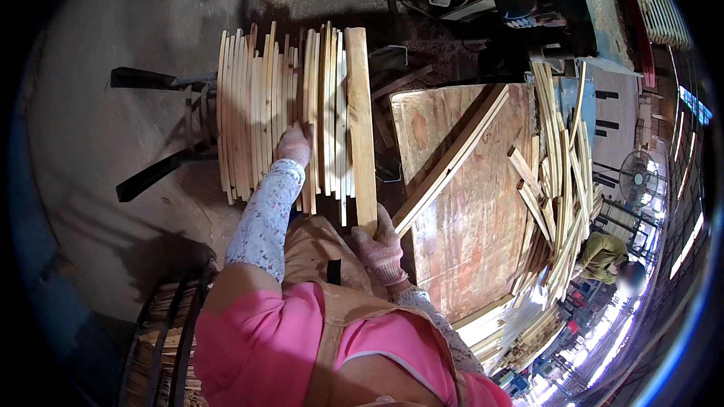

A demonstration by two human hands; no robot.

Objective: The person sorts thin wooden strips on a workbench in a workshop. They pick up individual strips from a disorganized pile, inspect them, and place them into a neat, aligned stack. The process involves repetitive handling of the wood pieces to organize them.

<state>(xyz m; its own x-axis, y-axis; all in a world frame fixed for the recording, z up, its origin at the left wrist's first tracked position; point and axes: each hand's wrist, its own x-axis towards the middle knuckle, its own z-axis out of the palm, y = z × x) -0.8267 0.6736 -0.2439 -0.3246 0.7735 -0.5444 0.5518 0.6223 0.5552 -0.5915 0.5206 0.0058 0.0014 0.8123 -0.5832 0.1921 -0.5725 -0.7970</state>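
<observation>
A row of thin wooden strips [264,105] stands side by side in front of me, their ends uneven. My left hand [296,145], in a pale knitted glove, is closed on a wooden strip [310,98] in the middle of the row. At the row's right end is a wider wooden board [360,120]. My right hand [381,250], also gloved, grips this board's near end, with the thumb and fingers around it. Part of the fingers of both hands is hidden.
Right of the row stands a wooden tabletop [460,234] with a long wooden bar [452,162] lying slantwise over it. Many loose strips [562,173] are heaped along its right side. Dark metal arms [154,173] stick out at left. Farther right are a fan [638,173] and another person [603,256].
</observation>
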